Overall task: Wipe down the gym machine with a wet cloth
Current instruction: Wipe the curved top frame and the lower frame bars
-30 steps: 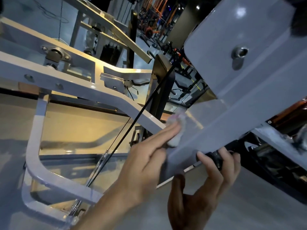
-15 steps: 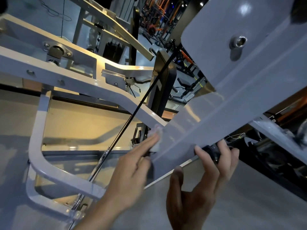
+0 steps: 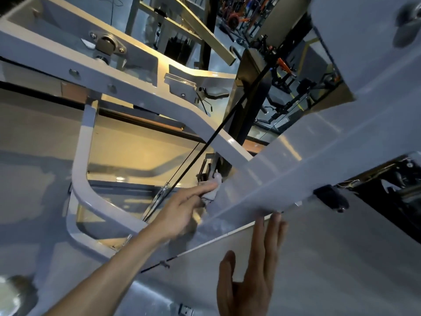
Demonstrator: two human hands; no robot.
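Far left of my view, the white frame [image 3: 79,169] curves down toward the floor; untouched by either of the hands. A black cable [image 3: 200,153] runs diagonally across it, passing just beside my left fingertips.

Left hand [image 3: 182,213]: fingers extended, pressing the cloth [image 3: 213,192] flat against the lower end of the grey beam [image 3: 307,160], near where the beam meets the frame. Cloth is small, bunched, mostly hidden under the fingers; cannot tell how wet it is.

Right hand [image 3: 255,277]: spread, fingers straight, tips touching the beam's lower edge from beneath. Holding nothing. Reads as a brace.

Judgement on step: wiping the beam face, working at its low end. Much of the beam up to the right looks not yet covered from here.

Notes for doing it well:
- Keep finger pressure even so the cloth lies flat, not balled.
- Overlap strokes along the beam's length, then run the lower edge.
- Steer clear of the cable; cloth could snag.
- Keep right-hand fingertips off the wet path to avoid smears.
- Black knob [image 3: 330,197] under the beam to the right: wipe around it.
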